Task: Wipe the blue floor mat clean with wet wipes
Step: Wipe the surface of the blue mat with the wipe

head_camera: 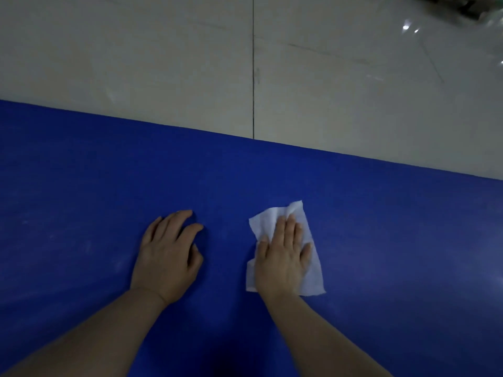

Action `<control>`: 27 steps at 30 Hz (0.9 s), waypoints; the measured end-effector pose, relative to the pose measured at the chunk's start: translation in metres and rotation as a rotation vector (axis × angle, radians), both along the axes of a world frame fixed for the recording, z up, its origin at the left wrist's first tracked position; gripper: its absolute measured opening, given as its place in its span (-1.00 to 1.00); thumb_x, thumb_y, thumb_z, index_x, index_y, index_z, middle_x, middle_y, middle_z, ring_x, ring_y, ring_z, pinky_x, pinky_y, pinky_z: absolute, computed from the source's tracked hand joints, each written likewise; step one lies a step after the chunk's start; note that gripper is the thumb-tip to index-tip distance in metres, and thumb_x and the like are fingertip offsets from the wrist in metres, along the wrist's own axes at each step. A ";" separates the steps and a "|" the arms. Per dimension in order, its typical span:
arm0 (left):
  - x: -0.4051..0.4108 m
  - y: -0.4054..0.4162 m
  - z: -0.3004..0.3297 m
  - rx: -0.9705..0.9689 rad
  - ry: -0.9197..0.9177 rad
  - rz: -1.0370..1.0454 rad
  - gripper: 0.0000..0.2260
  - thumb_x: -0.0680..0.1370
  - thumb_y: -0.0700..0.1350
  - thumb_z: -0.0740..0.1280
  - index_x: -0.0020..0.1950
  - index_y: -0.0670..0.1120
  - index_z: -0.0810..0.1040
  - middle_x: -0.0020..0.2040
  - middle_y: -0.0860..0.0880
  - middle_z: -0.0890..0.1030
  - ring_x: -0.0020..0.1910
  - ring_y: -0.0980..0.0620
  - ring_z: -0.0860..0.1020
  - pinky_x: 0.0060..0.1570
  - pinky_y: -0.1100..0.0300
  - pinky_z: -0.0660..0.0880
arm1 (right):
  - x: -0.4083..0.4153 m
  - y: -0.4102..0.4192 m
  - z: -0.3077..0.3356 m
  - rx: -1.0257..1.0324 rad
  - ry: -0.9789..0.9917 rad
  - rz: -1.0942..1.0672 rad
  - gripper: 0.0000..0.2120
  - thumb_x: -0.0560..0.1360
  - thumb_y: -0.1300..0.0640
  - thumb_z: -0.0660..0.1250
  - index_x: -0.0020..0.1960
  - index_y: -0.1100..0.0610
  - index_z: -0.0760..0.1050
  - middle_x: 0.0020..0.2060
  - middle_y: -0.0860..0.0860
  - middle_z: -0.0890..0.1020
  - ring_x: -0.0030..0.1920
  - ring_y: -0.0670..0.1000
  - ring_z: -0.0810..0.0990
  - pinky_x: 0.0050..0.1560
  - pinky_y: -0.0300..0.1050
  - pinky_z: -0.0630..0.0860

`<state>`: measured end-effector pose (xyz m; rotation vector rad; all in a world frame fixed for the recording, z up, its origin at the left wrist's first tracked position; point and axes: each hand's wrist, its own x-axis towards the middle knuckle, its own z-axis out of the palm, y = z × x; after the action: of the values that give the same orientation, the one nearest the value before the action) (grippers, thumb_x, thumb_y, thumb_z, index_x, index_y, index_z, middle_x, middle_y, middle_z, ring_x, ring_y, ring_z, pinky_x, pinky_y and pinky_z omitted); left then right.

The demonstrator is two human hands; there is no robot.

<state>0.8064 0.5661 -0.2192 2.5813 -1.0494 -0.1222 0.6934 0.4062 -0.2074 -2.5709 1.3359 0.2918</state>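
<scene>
Bracing on the mat, I am keeping my left hand empty, fingers lightly curled, while my right hand is lying flat, fingers straight, pressing the wipe down. Wipe is running long near-to-far under that palm. Faint pale marks are showing far left, unwiped mat is stretching right, so I am judging the right hand nearer.

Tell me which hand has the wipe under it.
The right hand: it lies flat, fingers straight, on the white wet wipe, pressing it to the blue mat. The left hand rests on bare mat, no wipe beneath.
</scene>
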 end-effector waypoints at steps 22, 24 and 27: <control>0.001 -0.001 -0.001 0.022 0.001 0.014 -0.59 0.47 -0.02 0.03 0.13 -0.12 0.56 0.29 -0.15 0.49 0.24 -0.12 0.42 0.28 -0.15 0.33 | -0.012 0.091 0.003 0.024 -0.157 0.509 -0.41 0.44 -0.07 0.06 0.40 0.15 0.38 0.39 0.03 0.43 0.41 0.02 0.36 0.36 0.16 0.28; 0.001 -0.001 -0.001 0.014 0.013 0.011 -0.58 0.47 -0.02 0.03 0.13 -0.12 0.57 0.29 -0.15 0.49 0.23 -0.13 0.43 0.27 -0.16 0.34 | -0.012 0.088 0.002 0.042 -0.149 0.517 -0.43 0.47 -0.09 0.08 0.41 0.12 0.39 0.39 0.00 0.42 0.42 -0.02 0.35 0.37 0.10 0.26; 0.000 0.001 -0.001 -0.016 -0.008 -0.009 -0.59 0.46 -0.04 0.03 0.14 -0.10 0.55 0.30 -0.13 0.47 0.24 -0.10 0.40 0.30 -0.15 0.30 | -0.034 0.044 -0.005 -0.033 -0.098 0.346 -0.45 0.50 -0.08 0.03 0.40 0.12 0.40 0.36 0.02 0.47 0.35 0.00 0.45 0.36 0.09 0.28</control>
<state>0.8068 0.5666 -0.2206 2.5649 -1.0605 -0.1057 0.6599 0.4503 -0.2125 -2.7970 0.8652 0.1994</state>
